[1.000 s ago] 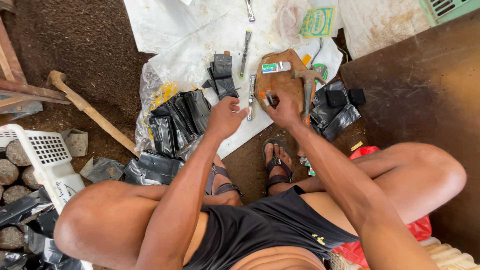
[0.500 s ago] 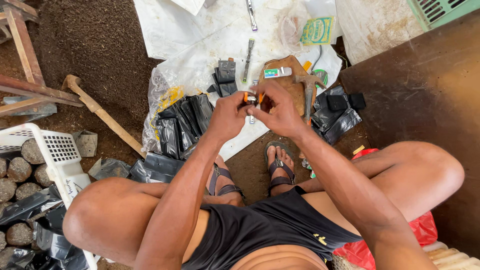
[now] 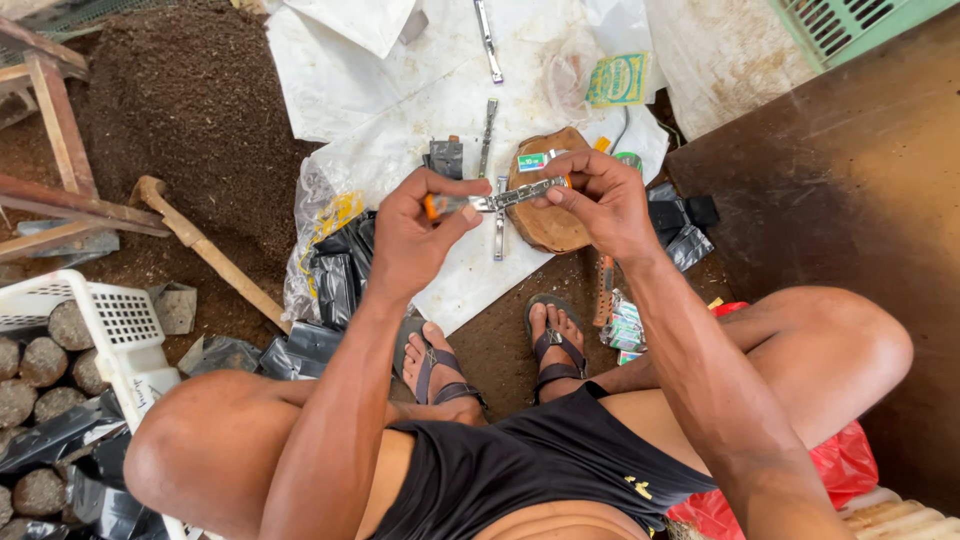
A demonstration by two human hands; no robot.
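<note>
Held level above the round wooden block point(image 3: 548, 205), the slim folding knife point(image 3: 497, 200) looks light, stiff and sharp (best gripped by its orange handle at nine o'clock), left hand point(image 3: 415, 235) pinching that handle, right hand point(image 3: 597, 200) pinching the metal end.

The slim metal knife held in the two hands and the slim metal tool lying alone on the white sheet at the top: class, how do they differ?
The held metal knife is raised off the ground, gripped by the left hand and the right hand; the lone metal tool lies untouched on the white plastic sheet. The knife runs roughly crosswise and shows an orange end; the tool points away, plain grey. Both are slim and metallic.
</note>
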